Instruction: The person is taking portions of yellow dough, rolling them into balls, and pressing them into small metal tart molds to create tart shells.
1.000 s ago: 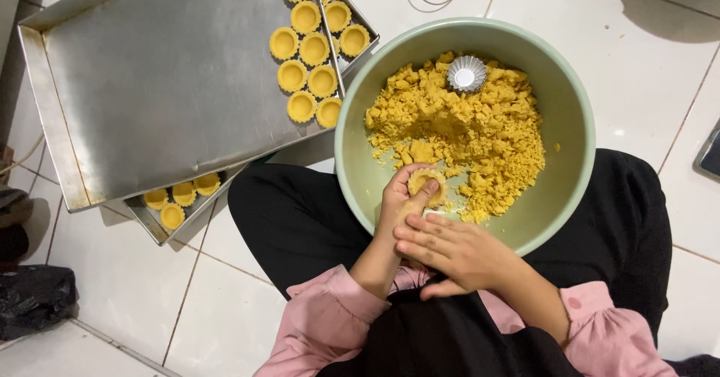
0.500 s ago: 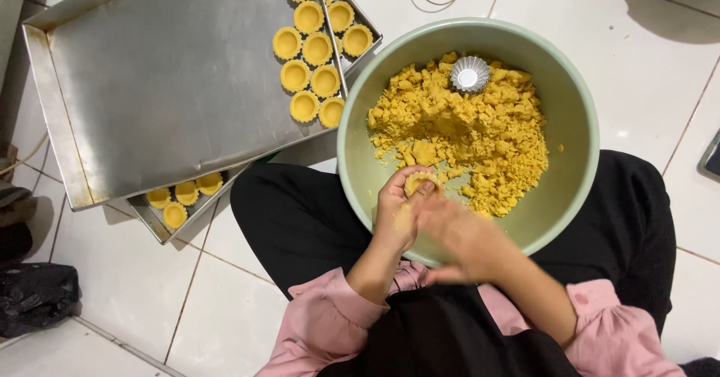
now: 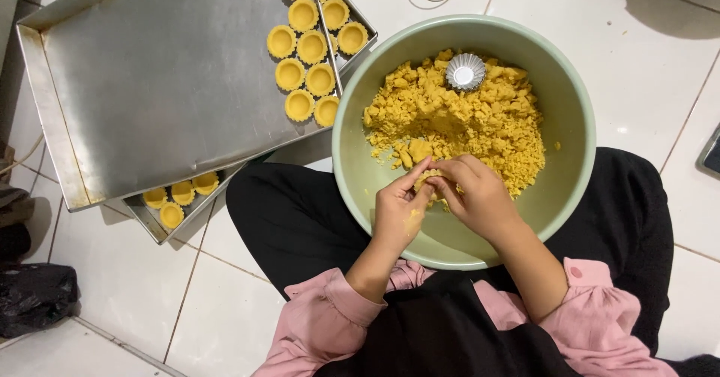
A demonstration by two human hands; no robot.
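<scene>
In the head view, a small lump of yellow dough (image 3: 429, 184) is pinched between the left hand (image 3: 399, 213) and the right hand (image 3: 474, 195), which are pressed together over the near side of a pale green bowl (image 3: 576, 114). Crumbled dough (image 3: 457, 122) is heaped in the bowl, with a fluted metal mould (image 3: 465, 71) resting on top. Just to the left, a steel tray (image 3: 157, 84) is set over a lower tray (image 3: 161, 223); formed tart shells (image 3: 304, 47) are lined along its right edge.

Right hand (image 3: 480, 197) moved up from beside the left hand (image 3: 397, 212) to cover the dough lump (image 3: 429, 180). Fingertips of both now meet over it.
</scene>
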